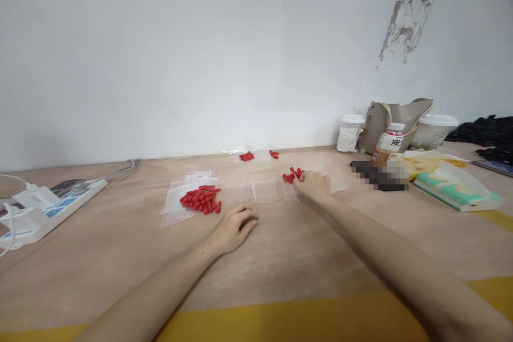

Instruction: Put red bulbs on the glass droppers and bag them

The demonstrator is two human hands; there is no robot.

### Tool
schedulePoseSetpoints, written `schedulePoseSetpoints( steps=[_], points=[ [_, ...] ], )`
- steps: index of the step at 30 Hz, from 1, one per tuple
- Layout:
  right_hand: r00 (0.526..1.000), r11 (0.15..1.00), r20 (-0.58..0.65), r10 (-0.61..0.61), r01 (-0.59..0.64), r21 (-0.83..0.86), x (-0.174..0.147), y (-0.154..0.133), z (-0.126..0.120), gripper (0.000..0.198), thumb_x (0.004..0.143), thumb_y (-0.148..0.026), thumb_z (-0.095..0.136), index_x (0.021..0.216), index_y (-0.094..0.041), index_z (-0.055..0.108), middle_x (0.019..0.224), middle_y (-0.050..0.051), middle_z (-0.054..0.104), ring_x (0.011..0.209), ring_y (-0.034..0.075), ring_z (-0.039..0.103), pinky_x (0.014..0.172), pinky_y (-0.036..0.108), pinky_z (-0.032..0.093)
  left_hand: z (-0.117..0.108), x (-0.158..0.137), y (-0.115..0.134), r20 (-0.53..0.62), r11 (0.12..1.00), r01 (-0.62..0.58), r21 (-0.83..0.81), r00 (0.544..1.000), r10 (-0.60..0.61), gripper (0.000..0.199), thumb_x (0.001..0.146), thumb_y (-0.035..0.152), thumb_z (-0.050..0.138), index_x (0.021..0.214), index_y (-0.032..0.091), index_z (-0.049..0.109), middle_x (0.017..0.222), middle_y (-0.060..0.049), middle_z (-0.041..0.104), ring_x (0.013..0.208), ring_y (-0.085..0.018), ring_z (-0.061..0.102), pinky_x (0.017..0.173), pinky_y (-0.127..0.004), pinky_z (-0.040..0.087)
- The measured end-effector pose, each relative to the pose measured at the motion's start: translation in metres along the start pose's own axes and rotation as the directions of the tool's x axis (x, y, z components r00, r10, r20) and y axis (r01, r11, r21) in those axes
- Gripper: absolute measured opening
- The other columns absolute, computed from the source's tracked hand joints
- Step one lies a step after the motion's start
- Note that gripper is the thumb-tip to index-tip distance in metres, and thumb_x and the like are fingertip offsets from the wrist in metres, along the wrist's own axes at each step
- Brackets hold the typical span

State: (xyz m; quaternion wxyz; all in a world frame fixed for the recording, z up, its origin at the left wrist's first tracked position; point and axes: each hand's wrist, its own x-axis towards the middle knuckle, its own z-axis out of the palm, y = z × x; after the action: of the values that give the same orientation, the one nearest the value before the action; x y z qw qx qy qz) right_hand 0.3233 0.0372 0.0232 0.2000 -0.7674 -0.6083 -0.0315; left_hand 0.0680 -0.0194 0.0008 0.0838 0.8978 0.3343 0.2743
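Note:
My right hand [315, 186] has its fingers closed at the red bulb of a dropper, in a small group of droppers [289, 177] with red rubber bulbs and clear tubes. My fingers partly hide that group. My left hand [234, 228] rests on the table, loosely curled, with thumb and fingers apart and nothing in it. Just beyond it lies a row of thin clear tubes [252, 191] side by side. To its left, a pile of loose red rubber bulbs [200, 199] sits on clear plastic bags [170, 200].
Bags with red-bulbed droppers [247, 156] lie by the wall. On the right stand a lidded cup [348, 133], a bottle [388, 144], a beige bag [374, 117] and a tissue pack [457, 189]. A power strip [76, 200] with cables lies at left.

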Motion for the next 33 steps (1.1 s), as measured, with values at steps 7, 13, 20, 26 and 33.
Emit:
schedulePoseSetpoints(
  steps=[7, 13, 20, 26, 33],
  points=[
    [0.998, 0.997, 0.010, -0.054, 0.055, -0.055, -0.003, -0.006, 0.016, 0.032, 0.078, -0.029, 0.038, 0.072, -0.015, 0.065, 0.075, 0.011, 0.063, 0.076, 0.024, 0.057, 0.075, 0.040, 0.024, -0.001, 0.000, 0.000, -0.002, 1.000, -0.007, 0.006, 1.000, 0.007, 0.015, 0.085, 0.021, 0.045, 0.089, 0.018, 0.059, 0.089, -0.005, 0.057, 0.084, -0.017, 0.053, 0.076, -0.030, 0.043],
    [0.999, 0.996, 0.032, -0.024, 0.026, -0.087, 0.000, 0.002, 0.017, 0.031, 0.077, -0.032, 0.039, 0.073, -0.015, 0.065, 0.076, 0.011, 0.064, 0.074, 0.024, 0.057, 0.075, 0.041, 0.024, 0.000, -0.001, 0.000, -0.003, 1.000, 0.002, 0.001, 1.000, -0.002, 0.015, 0.085, 0.022, 0.045, 0.089, 0.018, 0.060, 0.089, -0.005, 0.057, 0.084, -0.016, 0.054, 0.076, -0.030, 0.042],
    [0.992, 0.992, 0.015, -0.125, 0.125, -0.034, -0.005, -0.020, 0.013, 0.035, 0.080, -0.036, 0.036, 0.069, -0.017, 0.063, 0.072, 0.009, 0.062, 0.076, 0.021, 0.055, 0.076, 0.038, 0.023, -0.001, -0.001, 0.000, 0.006, 1.000, 0.010, 0.010, 1.000, -0.010, 0.015, 0.085, 0.021, 0.046, 0.090, 0.018, 0.059, 0.088, -0.005, 0.057, 0.084, -0.017, 0.053, 0.076, -0.029, 0.042],
    [0.987, 0.982, 0.133, -0.093, 0.113, -0.154, 0.003, -0.037, 0.019, 0.024, 0.074, -0.027, 0.044, 0.080, -0.015, 0.064, 0.082, 0.013, 0.063, 0.083, 0.025, 0.055, 0.078, 0.042, 0.022, -0.001, -0.001, 0.001, 0.015, 0.998, -0.009, 0.059, 1.000, 0.008, 0.015, 0.085, 0.021, 0.045, 0.090, 0.019, 0.059, 0.088, -0.004, 0.058, 0.084, -0.017, 0.052, 0.076, -0.030, 0.040],
    [0.977, 0.971, 0.174, -0.122, 0.154, -0.183, 0.004, -0.047, 0.023, 0.024, 0.074, -0.014, 0.042, 0.078, -0.013, 0.066, 0.079, 0.016, 0.064, 0.078, 0.025, 0.056, 0.075, 0.044, 0.021, -0.028, -0.004, -0.013, -0.286, 0.753, 0.280, 0.595, 0.950, -0.127, 0.016, 0.080, 0.029, 0.049, 0.076, 0.017, 0.059, 0.087, -0.012, 0.054, 0.086, -0.029, 0.044, 0.072, -0.042, 0.032]
  ],
)
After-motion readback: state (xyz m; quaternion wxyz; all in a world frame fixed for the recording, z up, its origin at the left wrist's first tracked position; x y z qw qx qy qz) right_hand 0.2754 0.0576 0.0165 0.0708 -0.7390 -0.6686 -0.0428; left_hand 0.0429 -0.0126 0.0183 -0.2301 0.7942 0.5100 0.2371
